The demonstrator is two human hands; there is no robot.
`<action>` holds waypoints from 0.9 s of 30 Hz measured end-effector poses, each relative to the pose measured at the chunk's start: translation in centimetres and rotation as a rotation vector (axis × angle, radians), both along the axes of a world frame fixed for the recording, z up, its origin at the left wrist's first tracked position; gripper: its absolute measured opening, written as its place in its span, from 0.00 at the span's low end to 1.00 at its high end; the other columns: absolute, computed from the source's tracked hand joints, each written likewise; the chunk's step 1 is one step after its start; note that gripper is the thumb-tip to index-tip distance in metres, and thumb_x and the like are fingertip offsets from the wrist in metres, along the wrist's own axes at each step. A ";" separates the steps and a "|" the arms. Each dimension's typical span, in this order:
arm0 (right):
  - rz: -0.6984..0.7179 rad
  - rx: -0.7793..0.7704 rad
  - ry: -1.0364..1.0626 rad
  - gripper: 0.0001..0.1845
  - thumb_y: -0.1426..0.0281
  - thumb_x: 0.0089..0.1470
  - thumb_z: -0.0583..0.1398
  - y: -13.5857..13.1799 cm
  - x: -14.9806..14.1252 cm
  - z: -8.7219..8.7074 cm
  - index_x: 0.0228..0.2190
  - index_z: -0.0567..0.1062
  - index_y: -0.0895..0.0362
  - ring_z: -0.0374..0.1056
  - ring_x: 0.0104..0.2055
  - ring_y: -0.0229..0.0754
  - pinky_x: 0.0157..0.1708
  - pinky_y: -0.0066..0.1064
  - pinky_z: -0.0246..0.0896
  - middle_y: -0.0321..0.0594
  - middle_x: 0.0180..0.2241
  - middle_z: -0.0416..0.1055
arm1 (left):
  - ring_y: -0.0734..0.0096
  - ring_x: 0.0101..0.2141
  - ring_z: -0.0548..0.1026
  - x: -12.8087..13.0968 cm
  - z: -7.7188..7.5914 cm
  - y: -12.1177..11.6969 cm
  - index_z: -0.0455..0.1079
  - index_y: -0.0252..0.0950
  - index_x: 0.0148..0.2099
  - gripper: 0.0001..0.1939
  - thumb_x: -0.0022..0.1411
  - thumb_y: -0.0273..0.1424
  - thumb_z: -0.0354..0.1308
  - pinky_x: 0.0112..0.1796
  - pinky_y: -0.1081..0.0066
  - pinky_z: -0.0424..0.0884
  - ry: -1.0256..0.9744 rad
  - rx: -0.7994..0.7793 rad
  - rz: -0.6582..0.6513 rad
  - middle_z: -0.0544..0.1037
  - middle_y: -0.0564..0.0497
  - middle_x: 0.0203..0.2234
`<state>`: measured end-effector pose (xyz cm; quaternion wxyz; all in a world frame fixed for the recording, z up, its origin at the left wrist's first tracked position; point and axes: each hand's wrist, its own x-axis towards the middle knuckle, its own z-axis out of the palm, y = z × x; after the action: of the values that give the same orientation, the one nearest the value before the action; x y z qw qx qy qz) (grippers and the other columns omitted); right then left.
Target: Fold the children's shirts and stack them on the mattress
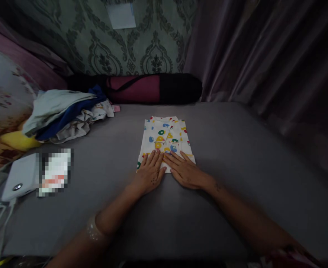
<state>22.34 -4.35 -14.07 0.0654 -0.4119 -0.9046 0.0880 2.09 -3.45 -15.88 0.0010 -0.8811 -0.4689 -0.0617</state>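
A white garment (161,130) with a colourful print of yellow, blue, green and red figures lies folded on the grey surface in front of me. Its near end is turned up into a band. My left hand (150,169) rests flat on the left of that near edge, fingers stretched away from me. On the right half of the same edge lies my right hand (184,169), palm down with its fingers extended. The two hands almost meet at the middle. Cloth under the palms is hidden.
Unfolded clothes (66,111) are heaped at the left back. A long black and maroon bag (136,89) lies along the patterned wall. A white power bank (21,176) with cables sits at the left, beside a blurred-out item (56,173). Dark curtains (247,52) hang at the right.
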 end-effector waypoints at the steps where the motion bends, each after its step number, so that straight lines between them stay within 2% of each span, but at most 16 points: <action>1: -0.001 -0.001 0.001 0.30 0.66 0.65 0.43 0.0 0.0 0.0 0.66 0.48 0.56 0.37 0.70 0.45 0.67 0.49 0.32 0.42 0.68 0.44 | 0.55 0.66 0.48 0.0 0.0 0.0 0.48 0.29 0.69 0.31 0.71 0.41 0.35 0.63 0.52 0.49 0.003 -0.014 0.006 0.51 0.41 0.67; 4: -0.005 -0.004 0.006 0.30 0.67 0.65 0.43 -0.1 0.1 0.1 0.66 0.48 0.56 0.38 0.69 0.45 0.67 0.50 0.32 0.43 0.68 0.45 | 0.55 0.66 0.47 -0.2 0.2 0.1 0.48 0.29 0.69 0.31 0.71 0.42 0.35 0.63 0.52 0.48 0.001 -0.045 0.010 0.50 0.41 0.67; 8: -0.061 0.014 0.010 0.30 0.68 0.64 0.44 -0.4 0.7 0.5 0.66 0.49 0.56 0.35 0.70 0.46 0.67 0.51 0.31 0.43 0.68 0.42 | 0.54 0.67 0.43 -1.0 0.5 0.0 0.46 0.31 0.69 0.34 0.69 0.45 0.39 0.64 0.50 0.44 -0.033 0.007 0.022 0.47 0.40 0.68; 17: -0.076 -0.076 0.008 0.29 0.65 0.66 0.42 -0.6 1.4 0.7 0.66 0.50 0.57 0.36 0.70 0.46 0.67 0.51 0.32 0.43 0.68 0.43 | 0.52 0.66 0.47 -1.7 -0.3 0.1 0.48 0.31 0.69 0.34 0.69 0.48 0.36 0.62 0.50 0.49 -0.038 -0.050 0.026 0.50 0.37 0.67; 20: -0.102 -0.061 0.041 0.30 0.64 0.66 0.41 -0.4 2.2 0.7 0.67 0.47 0.56 0.34 0.70 0.45 0.67 0.50 0.32 0.43 0.68 0.40 | 0.54 0.66 0.47 -2.2 -0.3 0.3 0.46 0.30 0.69 0.33 0.70 0.46 0.35 0.62 0.51 0.50 -0.076 -0.002 0.090 0.51 0.37 0.67; 22: -0.171 -0.024 0.047 0.30 0.63 0.67 0.40 -0.2 2.9 0.5 0.67 0.45 0.57 0.33 0.70 0.46 0.67 0.50 0.33 0.45 0.69 0.39 | 0.53 0.66 0.48 -2.6 -0.4 0.4 0.45 0.28 0.69 0.34 0.70 0.45 0.34 0.62 0.51 0.50 -0.079 0.006 0.150 0.52 0.36 0.66; 27: -0.262 -0.048 -0.012 0.32 0.61 0.66 0.39 0.0 3.5 -0.2 0.66 0.47 0.62 0.37 0.70 0.47 0.67 0.47 0.36 0.48 0.68 0.42 | 0.51 0.66 0.48 -3.1 -0.6 0.7 0.48 0.24 0.68 0.37 0.70 0.47 0.32 0.62 0.52 0.51 -0.004 -0.085 0.192 0.52 0.34 0.66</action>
<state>25.89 -4.34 -14.25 0.0611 -0.5284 -0.8411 0.0978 -1.01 -2.77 -16.48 -0.0312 -0.8313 -0.5532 -0.0431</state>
